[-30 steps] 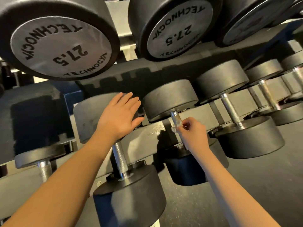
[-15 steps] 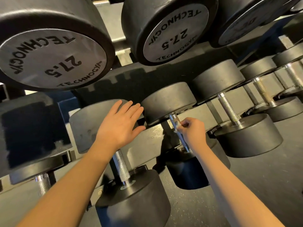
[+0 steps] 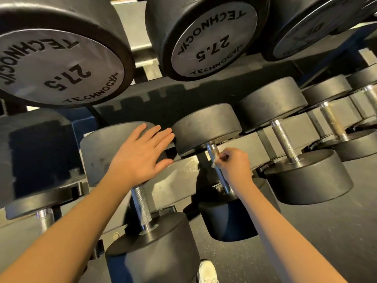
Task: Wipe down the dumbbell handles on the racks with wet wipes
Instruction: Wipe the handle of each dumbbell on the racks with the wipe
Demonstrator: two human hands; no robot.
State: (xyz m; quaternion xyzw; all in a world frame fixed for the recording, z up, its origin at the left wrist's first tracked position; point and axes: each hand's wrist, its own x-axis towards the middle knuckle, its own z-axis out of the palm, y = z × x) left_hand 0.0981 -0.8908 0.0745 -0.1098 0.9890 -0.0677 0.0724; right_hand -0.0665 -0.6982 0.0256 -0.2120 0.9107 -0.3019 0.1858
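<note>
Black dumbbells with knurled steel handles lie on the lower rack. My right hand (image 3: 234,165) pinches a small white wet wipe (image 3: 215,160) around the upper part of the middle dumbbell's handle (image 3: 212,149), just under its far head (image 3: 206,127). My left hand (image 3: 140,155) lies flat, fingers straight, on the far head (image 3: 98,152) of the neighbouring dumbbell to the left. That dumbbell's handle (image 3: 141,207) shows below my wrist. Most of the wipe is hidden in my fingers.
Two large 27.5 dumbbell ends (image 3: 59,66) (image 3: 208,39) overhang from the upper shelf. More dumbbells (image 3: 285,139) (image 3: 331,121) sit to the right on the lower rack, another (image 3: 43,217) at far left. Dark rubber floor (image 3: 306,242) and a white shoe (image 3: 207,271) lie below.
My right hand with the wipe has slid slightly up the handle toward the far head. The left hand stays on its dumbbell head. The camera has shifted a little.
</note>
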